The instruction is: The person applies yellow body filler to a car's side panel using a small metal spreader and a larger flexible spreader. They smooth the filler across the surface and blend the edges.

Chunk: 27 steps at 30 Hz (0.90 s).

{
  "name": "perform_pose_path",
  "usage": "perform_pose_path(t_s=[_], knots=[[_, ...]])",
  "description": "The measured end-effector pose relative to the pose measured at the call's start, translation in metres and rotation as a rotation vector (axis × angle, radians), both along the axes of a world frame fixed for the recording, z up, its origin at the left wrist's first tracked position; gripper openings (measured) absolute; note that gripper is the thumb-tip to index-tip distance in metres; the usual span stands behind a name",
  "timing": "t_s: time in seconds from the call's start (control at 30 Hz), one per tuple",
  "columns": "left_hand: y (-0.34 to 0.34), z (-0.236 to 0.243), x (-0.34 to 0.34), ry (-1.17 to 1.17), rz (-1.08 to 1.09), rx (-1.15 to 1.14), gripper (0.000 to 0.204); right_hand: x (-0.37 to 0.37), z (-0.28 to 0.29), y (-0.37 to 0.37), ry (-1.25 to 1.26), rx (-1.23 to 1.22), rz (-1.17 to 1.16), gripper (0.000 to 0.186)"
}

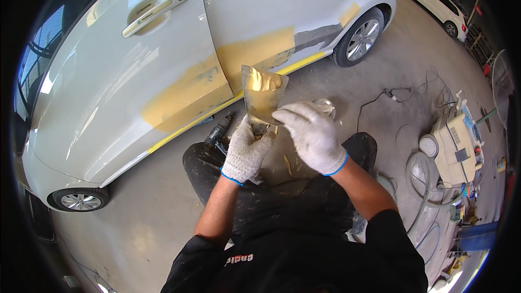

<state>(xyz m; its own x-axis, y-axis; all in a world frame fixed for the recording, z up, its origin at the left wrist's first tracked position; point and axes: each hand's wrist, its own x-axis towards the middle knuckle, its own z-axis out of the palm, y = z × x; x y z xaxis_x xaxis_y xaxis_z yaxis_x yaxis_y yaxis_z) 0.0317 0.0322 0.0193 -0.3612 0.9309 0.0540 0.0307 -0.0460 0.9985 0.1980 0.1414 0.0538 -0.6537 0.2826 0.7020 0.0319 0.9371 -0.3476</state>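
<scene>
My left hand [245, 153], in a white knitted glove with a blue cuff, is closed around the lower end of a flat putty spreader [249, 96]. Yellow body filler [264, 80] is heaped near the spreader's upper edge. My right hand [313, 134], gloved the same way, has its fingers closed at the spreader's lower right edge; whether it grips a second blade there is hard to make out. Beyond both hands stands a silver car [135, 65], its lower door panels coated with dried yellow filler [187, 93]. Yellow tape [187, 128] runs along the sill.
A power tool [218, 132] lies on the floor beside my left knee. A round tin [325, 107] sits past my right hand. To the right are a cream wheeled machine [455, 146], a coiled hose [417, 201] and a black cable [362, 109]. Another white car [434, 2] is parked behind.
</scene>
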Motion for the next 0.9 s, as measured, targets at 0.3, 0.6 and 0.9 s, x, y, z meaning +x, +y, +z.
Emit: perform_pose_path(t_s=[0.3, 0.6, 0.9], knots=[[-0.001, 0.005, 0.013, -0.077, -0.034, -0.038, 0.054, -0.001, 0.015, 0.016, 0.096, -0.053, -0.07, 0.027], [-0.014, 0.024, 0.012, -0.131, -0.039, -0.178, 0.057, -0.005, 0.017, 0.065, 0.104, 0.039, -0.157, 0.022], [-0.006, 0.0, 0.007, 0.001, -0.047, -0.106, 0.055, 0.0, -0.001, 0.009, 0.125, -0.162, -0.05, 0.032]])
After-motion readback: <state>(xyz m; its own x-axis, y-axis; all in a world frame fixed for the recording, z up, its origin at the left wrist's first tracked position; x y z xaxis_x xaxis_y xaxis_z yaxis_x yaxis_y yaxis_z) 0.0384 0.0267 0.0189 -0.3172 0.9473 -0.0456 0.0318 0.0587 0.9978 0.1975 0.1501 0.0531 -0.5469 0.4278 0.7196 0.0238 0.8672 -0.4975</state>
